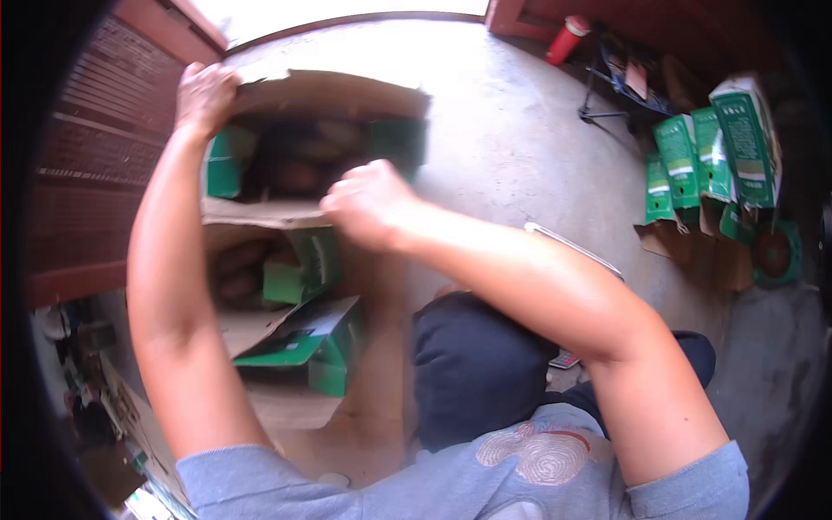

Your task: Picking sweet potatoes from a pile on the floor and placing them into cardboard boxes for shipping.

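An open cardboard box (399,143), green on its outside, stands in front of me with blurred brownish lumps (303,173) inside, too smeared to name. My left hand (206,97) is closed on the far left corner of its raised flap. Over at the near right side, my right hand (373,205) has its fingers curled at the end of the near flap (260,211). Closer to me is a second open box (316,260), with similar dark brown lumps partly showing. Its green and brown flaps (299,342) spread toward my body.
Several green cartons (685,165) stand together on the right. A folding stool (620,87) and a red bottle (568,40) are at the far right. Dark red carved panels (95,156) border the left side. My bent knee (477,364) is beside the boxes.
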`<state>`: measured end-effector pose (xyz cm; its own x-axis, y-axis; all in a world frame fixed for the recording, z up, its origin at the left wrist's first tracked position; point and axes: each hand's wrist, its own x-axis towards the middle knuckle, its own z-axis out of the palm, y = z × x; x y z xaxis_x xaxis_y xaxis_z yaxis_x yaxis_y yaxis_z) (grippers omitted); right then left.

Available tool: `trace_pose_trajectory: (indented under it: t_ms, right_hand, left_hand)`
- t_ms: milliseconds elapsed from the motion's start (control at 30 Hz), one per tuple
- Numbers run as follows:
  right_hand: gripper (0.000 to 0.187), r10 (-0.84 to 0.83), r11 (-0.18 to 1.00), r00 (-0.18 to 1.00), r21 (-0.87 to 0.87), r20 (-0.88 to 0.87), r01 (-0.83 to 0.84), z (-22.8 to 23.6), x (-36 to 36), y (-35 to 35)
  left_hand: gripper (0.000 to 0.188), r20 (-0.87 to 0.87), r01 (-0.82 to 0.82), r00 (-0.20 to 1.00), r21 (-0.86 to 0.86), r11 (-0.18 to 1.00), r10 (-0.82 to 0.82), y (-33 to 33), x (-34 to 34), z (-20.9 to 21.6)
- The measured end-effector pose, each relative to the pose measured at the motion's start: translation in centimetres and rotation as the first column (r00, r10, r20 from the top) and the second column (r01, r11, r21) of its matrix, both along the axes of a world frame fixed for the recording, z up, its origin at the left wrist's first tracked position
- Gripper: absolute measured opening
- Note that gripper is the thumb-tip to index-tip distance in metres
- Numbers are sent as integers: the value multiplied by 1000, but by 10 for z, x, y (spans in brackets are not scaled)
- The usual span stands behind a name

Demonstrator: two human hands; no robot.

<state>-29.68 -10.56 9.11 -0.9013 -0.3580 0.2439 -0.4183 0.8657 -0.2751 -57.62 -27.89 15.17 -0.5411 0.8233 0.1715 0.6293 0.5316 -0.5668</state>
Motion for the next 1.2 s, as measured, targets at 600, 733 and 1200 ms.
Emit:
trace_pose_trajectory:
  t_ms: [600,733,1200]
  right_hand:
    - [22,-250,968,962,61,110,245,39,203,221]
    - [30,-703,711,707,-49,-78,701,138,389,323]
    - [52,-503,-863,-832,-74,235,500,-74,1120,278]
  left_hand:
    - [26,488,-634,685,31,773,541,-25,43,20]
    - [30,617,-394,768,248,885,169,70,94,18]
    - [29,659,275,633,300,914,-406,316,394,64]
